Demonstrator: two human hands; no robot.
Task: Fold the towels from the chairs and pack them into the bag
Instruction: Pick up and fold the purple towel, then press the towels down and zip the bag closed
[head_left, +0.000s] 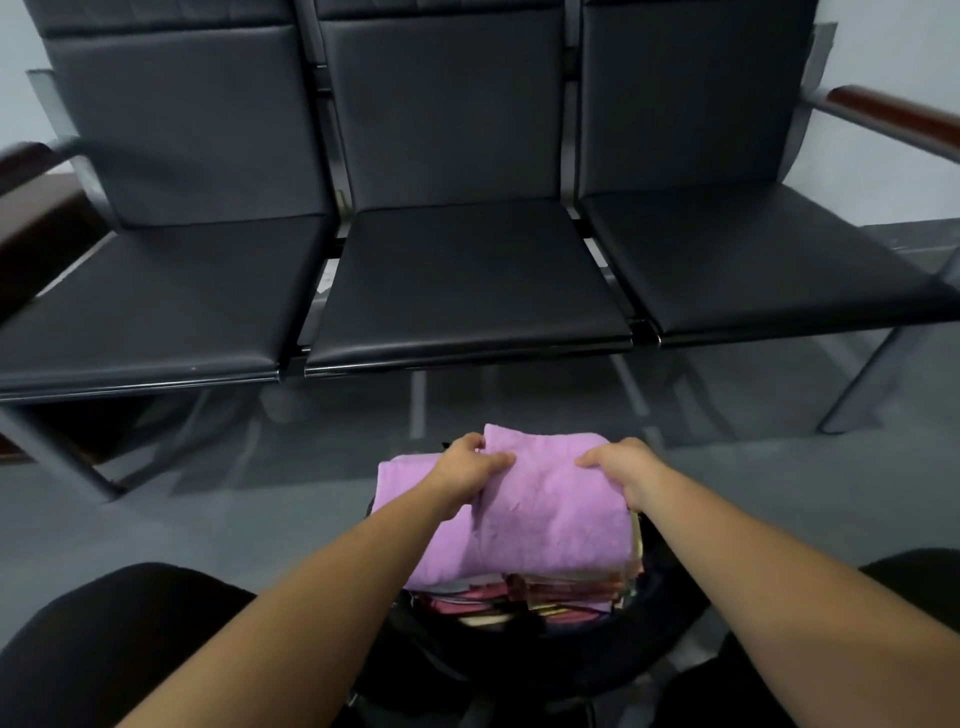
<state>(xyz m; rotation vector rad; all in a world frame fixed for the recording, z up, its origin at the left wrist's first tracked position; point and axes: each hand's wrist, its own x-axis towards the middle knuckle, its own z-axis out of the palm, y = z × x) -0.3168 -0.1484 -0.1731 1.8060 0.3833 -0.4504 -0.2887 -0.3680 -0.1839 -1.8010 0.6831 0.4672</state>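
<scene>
Left hand: the left hand (470, 465) lies on the left part of the purple towel (545, 514), fingers curled into the cloth and thumb stretched across the top, pinching a fold of it.
Right hand: the right hand (623, 467) grips the towel's right edge, thumb flat on top and pointing toward the other hand, the fingers wrapped over the edge and mostly hidden.
Hands together: both hold the same towel, near each other at its far end, with a strip of purple cloth between the two thumbs.
Purple towel: folded into a thick pad, it sits on top of the stack of towels (550, 597); whether it rests fully on the stack or is partly lifted I cannot tell.
Stack of towels: folded pieces in pink, red, cream and other colours, only their near edges showing under the purple one, all inside the bag (519, 660).
Bag: black and open at the top, it stands on the floor (156, 519) between the person's dark-clothed knees (104, 649), just in front of the chairs.
Chairs: three joined black padded chairs (467, 280) in a row facing the camera, seats bare, with a brown armrest (883, 114) at the right end and another at the left.
Floor: grey and smooth, reflecting the metal chair legs.
</scene>
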